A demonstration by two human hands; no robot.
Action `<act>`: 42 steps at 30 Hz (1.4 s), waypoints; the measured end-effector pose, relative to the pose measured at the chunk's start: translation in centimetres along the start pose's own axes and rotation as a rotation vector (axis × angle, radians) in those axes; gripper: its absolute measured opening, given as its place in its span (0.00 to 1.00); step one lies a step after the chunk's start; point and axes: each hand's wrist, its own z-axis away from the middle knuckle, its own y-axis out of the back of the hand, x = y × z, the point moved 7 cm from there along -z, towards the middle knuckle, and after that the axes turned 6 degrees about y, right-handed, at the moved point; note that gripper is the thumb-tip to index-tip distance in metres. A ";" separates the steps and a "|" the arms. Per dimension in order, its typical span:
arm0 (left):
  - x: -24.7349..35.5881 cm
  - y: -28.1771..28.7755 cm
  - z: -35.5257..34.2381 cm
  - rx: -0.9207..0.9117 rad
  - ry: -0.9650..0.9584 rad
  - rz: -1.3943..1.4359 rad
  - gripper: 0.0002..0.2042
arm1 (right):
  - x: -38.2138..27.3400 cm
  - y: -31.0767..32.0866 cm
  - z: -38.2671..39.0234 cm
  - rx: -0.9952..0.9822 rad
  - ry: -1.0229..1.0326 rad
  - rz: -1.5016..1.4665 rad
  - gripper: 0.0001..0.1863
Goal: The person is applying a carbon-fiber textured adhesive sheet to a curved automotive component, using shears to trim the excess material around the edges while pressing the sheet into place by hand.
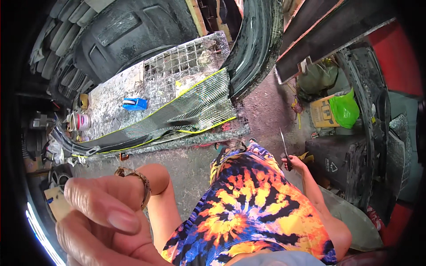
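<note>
My left hand (104, 217) is raised very close to the camera at the lower left, its fingers curled in toward the thumb. Whether anything sits between the fingertips is hidden. A metal-banded watch (144, 186) circles that wrist. Low at my right side, my right hand (295, 163) grips the dark handle of what looks like a pair of scissors (284, 142), the long thin blade pointing away from me. Beyond both hands, a strip of woven black-and-silver carbon fibre cloth (186, 106) with yellow-green edges lies rumpled along the front of the worktable (133, 75), touched by neither hand.
A blue tape dispenser (135, 104) and a white tub (82, 121) stand on the table. Behind it leans a large black moulded panel (133, 35). A curved black part (257, 44) rises at the table's right end. Rightward are a cardboard box (321, 113), a green bag (345, 111) and a black bin (337, 159).
</note>
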 end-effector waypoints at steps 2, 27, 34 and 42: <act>0.7 -0.5 -0.3 0.013 -0.006 -0.026 0.22 | 0.1 0.8 -1.2 -0.041 -0.009 0.011 0.18; -12.9 -4.2 20.0 -0.076 1.095 0.344 0.08 | -2.3 -3.5 -2.3 0.417 0.322 -0.244 0.20; -23.7 1.4 27.4 -0.266 1.309 0.218 0.05 | -11.0 -16.8 4.8 0.537 0.769 -0.708 0.20; -35.6 1.1 32.5 -0.661 1.159 0.010 0.15 | -19.7 -26.2 1.2 0.555 0.953 -0.871 0.19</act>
